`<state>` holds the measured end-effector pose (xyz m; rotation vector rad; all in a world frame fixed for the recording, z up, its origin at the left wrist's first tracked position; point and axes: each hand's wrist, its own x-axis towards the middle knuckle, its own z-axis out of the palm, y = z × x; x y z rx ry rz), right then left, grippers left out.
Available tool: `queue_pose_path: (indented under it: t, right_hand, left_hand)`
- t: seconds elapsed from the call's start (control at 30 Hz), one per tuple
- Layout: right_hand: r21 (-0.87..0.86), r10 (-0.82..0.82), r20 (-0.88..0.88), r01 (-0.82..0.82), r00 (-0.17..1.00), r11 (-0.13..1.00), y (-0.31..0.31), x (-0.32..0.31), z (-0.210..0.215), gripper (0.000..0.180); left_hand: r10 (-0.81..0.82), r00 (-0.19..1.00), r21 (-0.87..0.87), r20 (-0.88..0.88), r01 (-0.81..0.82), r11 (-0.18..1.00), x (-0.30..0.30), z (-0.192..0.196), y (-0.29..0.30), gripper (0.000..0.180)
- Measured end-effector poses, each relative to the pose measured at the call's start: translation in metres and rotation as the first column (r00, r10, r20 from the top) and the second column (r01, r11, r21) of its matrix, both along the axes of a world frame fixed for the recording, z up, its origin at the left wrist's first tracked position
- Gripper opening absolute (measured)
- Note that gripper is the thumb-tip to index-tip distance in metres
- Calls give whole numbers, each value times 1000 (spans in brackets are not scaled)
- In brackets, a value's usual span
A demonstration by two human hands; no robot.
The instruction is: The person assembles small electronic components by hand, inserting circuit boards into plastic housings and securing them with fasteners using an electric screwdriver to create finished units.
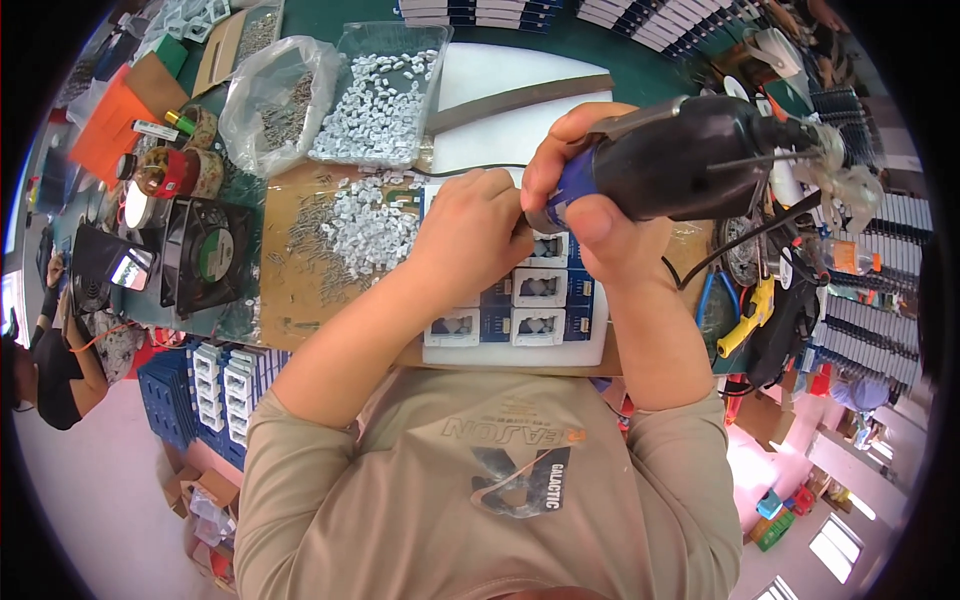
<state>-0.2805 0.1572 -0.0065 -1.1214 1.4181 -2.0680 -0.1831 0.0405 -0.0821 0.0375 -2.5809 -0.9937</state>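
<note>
My right hand (pixel 608 240) is wrapped round a black power screwdriver (pixel 690 160) with blue tape near its front. The tool lies tilted, its tip toward my left hand. My left hand (pixel 465 225) is closed with its fingers bunched at that tip; whatever they hold is hidden. Beneath both hands are several blue circuit boards (pixel 495 325) bearing white plastic frames (pixel 540 287). These boards rest on a white foam pad (pixel 470 354); my left hand and forearm cover part of them.
Small white plastic parts (pixel 372 225) and loose screws (pixel 315 235) lie left of the boards. Behind them stand a clear tub (pixel 375 100) of white parts and a plastic bag (pixel 275 105). A black fan (pixel 205 255) is at left, a yellow-handled tool (pixel 750 318) at right.
</note>
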Motion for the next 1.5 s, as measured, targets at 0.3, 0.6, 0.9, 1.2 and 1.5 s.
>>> queue_pose_path:
  t: [0.3, 0.6, 0.9, 1.2, 1.5]
  right_hand:
    - [-77, -60, -22, 58, 998, 995, 10, -3, -7, 70]
    - [-325, -120, 27, 122, 992, 938, 80, -29, -7, 74]
    - [-102, -320, 7, 319, 947, 942, 113, -36, -38, 76]
    - [-46, -262, -38, 260, 964, 964, 108, -33, -38, 73]
    - [-93, -271, 33, 273, 962, 957, 109, -33, -38, 81]
  left_hand:
    - [-27, 998, -65, -50, 23, 998, -4, 4, -4, 9]
    - [237, 970, -67, 47, -234, 970, 99, 39, -53, 11]
    - [390, 877, -117, 280, -372, 921, 162, 28, -52, 9]
    - [329, 931, -214, 156, -294, 932, 145, 13, -46, 8]
    - [300, 939, -141, 166, -278, 950, 134, 22, -49, 6]
